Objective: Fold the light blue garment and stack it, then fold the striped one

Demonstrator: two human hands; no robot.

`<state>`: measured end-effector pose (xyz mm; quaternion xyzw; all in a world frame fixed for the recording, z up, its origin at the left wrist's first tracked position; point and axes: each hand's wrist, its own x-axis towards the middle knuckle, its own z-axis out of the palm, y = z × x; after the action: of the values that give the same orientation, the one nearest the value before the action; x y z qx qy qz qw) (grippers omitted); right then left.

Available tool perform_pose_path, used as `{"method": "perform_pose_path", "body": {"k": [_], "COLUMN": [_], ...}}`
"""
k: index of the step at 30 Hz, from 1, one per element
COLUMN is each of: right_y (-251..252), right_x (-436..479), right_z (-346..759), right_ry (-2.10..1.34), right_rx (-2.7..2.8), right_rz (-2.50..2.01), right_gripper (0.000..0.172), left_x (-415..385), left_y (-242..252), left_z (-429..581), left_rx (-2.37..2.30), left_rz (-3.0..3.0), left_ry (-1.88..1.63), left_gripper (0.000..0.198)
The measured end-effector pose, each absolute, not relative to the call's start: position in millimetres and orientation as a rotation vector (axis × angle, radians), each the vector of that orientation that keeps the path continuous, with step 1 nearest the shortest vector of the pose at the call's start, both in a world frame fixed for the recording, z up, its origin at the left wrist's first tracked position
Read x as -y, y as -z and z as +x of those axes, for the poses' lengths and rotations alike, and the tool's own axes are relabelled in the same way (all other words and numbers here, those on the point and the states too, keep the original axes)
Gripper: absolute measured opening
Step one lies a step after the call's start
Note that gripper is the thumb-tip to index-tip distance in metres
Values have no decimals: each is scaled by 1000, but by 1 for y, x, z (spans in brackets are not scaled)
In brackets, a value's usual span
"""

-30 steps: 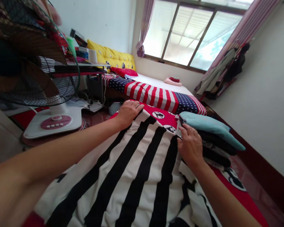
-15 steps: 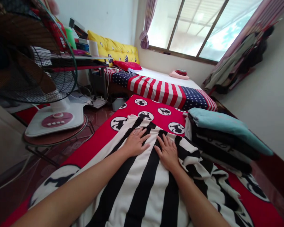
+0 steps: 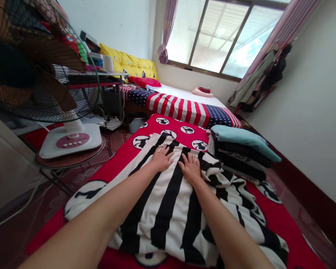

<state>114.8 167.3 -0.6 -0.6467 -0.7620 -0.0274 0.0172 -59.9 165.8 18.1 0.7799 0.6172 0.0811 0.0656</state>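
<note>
A black-and-white striped garment (image 3: 168,201) lies spread over the red patterned bed cover (image 3: 120,164). Its far end is fairly flat, while the right side and near edge are bunched in folds. My left hand (image 3: 161,158) rests palm down on the far part of the cloth, fingers spread. Beside it, a little to the right, my right hand (image 3: 190,167) also lies flat on the stripes with its fingers apart. Neither hand grips the fabric. Close to the right of the garment stands a stack of folded clothes (image 3: 240,149), light blue on top and dark below.
At the left, a fan (image 3: 70,138) stands on a round stool (image 3: 72,157). Behind it is a cluttered desk (image 3: 112,74). A second bed with a flag-patterned cover (image 3: 179,108) stands beneath the window. Clothes (image 3: 257,82) hang on the right wall.
The view has shifted, showing more of the garment's near edge. Both hands stay flat on the cloth in about the same place.
</note>
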Motion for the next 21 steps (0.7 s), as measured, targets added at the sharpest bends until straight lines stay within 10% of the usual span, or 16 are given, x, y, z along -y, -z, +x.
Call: {"method": "perform_pose_path", "body": {"k": [9, 21], "right_y": [-11, 10], "right_x": [-117, -54], "right_z": [112, 128], "right_ry": [-260, 187], "right_rx": [2286, 2090], "right_rz": [-2113, -2155], "right_gripper": [66, 62], "left_x": [-116, -66], "left_y": [-29, 3], "left_z": [-35, -75], "left_rx": [-2028, -2133], "left_rz": [2211, 2192], "left_ry": [-244, -467], "left_gripper": [53, 70]}}
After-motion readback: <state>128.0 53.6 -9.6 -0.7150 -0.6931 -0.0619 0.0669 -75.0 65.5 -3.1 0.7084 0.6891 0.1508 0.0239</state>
